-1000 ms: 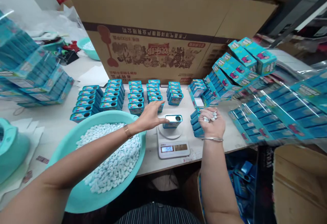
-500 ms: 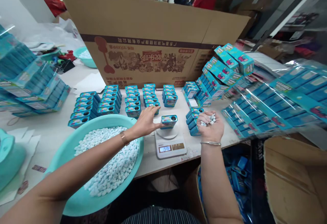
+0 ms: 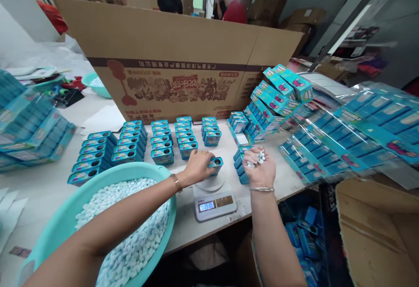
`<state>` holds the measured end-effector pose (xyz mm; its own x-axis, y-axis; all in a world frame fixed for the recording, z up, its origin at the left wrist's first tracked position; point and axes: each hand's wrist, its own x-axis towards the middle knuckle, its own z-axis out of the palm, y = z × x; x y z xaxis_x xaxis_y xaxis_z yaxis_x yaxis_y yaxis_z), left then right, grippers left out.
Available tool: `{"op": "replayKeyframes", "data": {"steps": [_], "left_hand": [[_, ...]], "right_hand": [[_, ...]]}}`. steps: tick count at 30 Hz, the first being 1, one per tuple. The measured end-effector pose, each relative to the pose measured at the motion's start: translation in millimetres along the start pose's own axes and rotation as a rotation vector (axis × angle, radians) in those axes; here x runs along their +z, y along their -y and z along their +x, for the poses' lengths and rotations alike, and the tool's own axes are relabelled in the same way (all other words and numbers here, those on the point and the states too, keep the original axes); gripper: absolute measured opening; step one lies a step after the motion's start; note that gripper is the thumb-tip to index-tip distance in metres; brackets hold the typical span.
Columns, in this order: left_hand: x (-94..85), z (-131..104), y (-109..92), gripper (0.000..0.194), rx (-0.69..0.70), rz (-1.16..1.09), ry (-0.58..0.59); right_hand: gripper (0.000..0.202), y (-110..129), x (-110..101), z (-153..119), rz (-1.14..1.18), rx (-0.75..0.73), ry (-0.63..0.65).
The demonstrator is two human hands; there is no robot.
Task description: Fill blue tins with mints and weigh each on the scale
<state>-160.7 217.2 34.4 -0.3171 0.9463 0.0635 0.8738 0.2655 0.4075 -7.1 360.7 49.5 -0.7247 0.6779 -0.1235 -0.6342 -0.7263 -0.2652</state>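
Note:
My left hand (image 3: 197, 168) has its thumb and fingers closed around a small blue candy tin (image 3: 217, 163) over the plate of a white digital scale (image 3: 216, 207). A dark round hole shows in the tin's top. My right hand (image 3: 262, 173) is cupped palm up, holding several white candies (image 3: 261, 157), just right of the scale. It overlaps a short row of blue tins (image 3: 238, 162). Below my left forearm stands a turquoise basin (image 3: 173, 217) heaped with pale candies (image 3: 131, 199).
Rows of blue tins (image 3: 131, 143) line the table before a large cardboard sheet (image 3: 193, 34). Stacked display boxes (image 3: 275, 95) and plastic-wrapped packs (image 3: 353, 130) stand at right, more packs (image 3: 32, 121) at left. An open carton (image 3: 373, 226) sits lower right. People are behind the cardboard.
My left hand has moved from the tin's left edge to a grip around it. My right hand still holds the candies. The whole view has shifted slightly.

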Motion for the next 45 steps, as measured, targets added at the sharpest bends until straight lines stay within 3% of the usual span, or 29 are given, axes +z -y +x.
{"op": "replayKeyframes", "data": {"steps": [5, 10, 14, 16, 19, 23, 26, 28, 32, 36, 41, 45], "left_hand": [[-2.2, 60.1, -14.5, 0.035, -0.011, -0.077, -0.152], [30.2, 119.8, -28.8, 0.038, -0.046, -0.141, -0.042], [54.0, 139.7, -27.7, 0.048, 0.044, -0.179, 0.049], [51.9, 143.8, -20.8, 0.060, 0.102, -0.193, 0.073], [33.3, 148.4, -2.0, 0.074, 0.120, -0.188, 0.020], [13.2, 151.8, 30.1, 0.099, -0.061, 0.040, -0.111], [19.4, 148.1, 46.2, 0.111, -0.175, 0.273, 0.031], [29.5, 143.7, 49.5, 0.102, -0.192, 0.354, 0.081], [44.1, 135.9, 44.3, 0.076, -0.192, 0.399, 0.017], [46.6, 130.5, 36.9, 0.064, -0.185, 0.386, -0.033], [40.6, 121.0, 27.3, 0.052, -0.147, 0.313, -0.043], [18.9, 103.6, 16.1, 0.050, -0.129, 0.246, -0.027]], "right_hand": [[0.019, 33.8, -19.4, -16.6, -0.003, -0.134, -0.041], [0.018, 45.9, -23.9, -26.8, -0.029, -0.171, -0.081], [0.018, 53.4, -26.7, -30.6, -0.013, -0.190, -0.110], [0.017, 56.9, -30.2, -31.3, -0.002, -0.204, -0.126], [0.017, 58.1, -37.3, -29.4, 0.003, -0.211, -0.135], [0.019, 52.3, -46.1, -22.9, -0.008, -0.174, -0.110], [0.021, 47.5, -49.8, -19.5, 0.008, -0.145, -0.101], [0.021, 45.5, -51.0, -19.0, 0.034, -0.132, -0.113], [0.019, 41.5, -52.0, -19.8, 0.078, -0.127, -0.139], [0.019, 34.5, -51.1, -20.5, 0.061, -0.107, -0.109], [0.020, 28.6, -45.2, -24.9, 0.034, -0.076, -0.101], [0.020, 31.6, -41.0, -33.3, 0.008, -0.086, -0.050]]}}
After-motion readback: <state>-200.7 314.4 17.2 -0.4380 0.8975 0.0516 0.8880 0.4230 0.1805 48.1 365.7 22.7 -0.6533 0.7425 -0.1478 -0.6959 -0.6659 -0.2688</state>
